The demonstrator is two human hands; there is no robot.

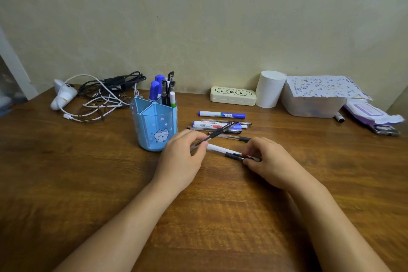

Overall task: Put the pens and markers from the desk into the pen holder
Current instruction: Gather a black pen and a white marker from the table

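Observation:
A blue pen holder (155,126) with a cartoon cat stands on the wooden desk (88,172), with several pens and blue-capped markers upright in its back compartments. My left hand (184,154) pinches a black pen (220,132) that slants up to the right. My right hand (268,159) grips the dark end of a white pen (220,150) lying on the desk. Behind the hands lie a blue-and-white marker (221,114), a red-labelled marker (212,125) and several thin pens (231,137).
A tangle of cables (103,97) and a white device (63,95) lie at the back left. At the back right stand a cream case (233,95), a white cup (270,89), a plastic box (313,104) under patterned paper, a black marker (339,117) and a wipes pack (373,112).

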